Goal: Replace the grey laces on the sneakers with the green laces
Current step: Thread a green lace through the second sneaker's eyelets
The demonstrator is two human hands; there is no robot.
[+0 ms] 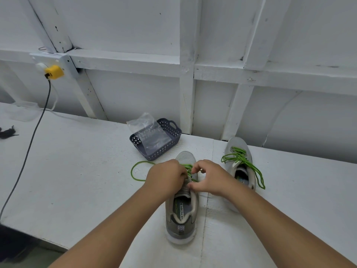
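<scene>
A grey sneaker (pixel 181 215) stands in front of me on the white table, heel toward me. A green lace (pixel 135 171) runs through its eyelets and loops out to the left. My left hand (pixel 166 178) grips the lace at the left side of the tongue. My right hand (pixel 210 176) pinches the lace on the right side. The second grey sneaker (pixel 238 144) stands to the right, threaded with a green lace (pixel 243 161) whose ends hang loose over its side.
A dark blue perforated basket (pixel 170 130) holding a clear plastic bag (pixel 148 132) sits behind the near sneaker. A dark cable (pixel 32 136) runs from a yellow plug (pixel 54 72) across the table's left. A dark bundle (pixel 7 132) lies at the far left.
</scene>
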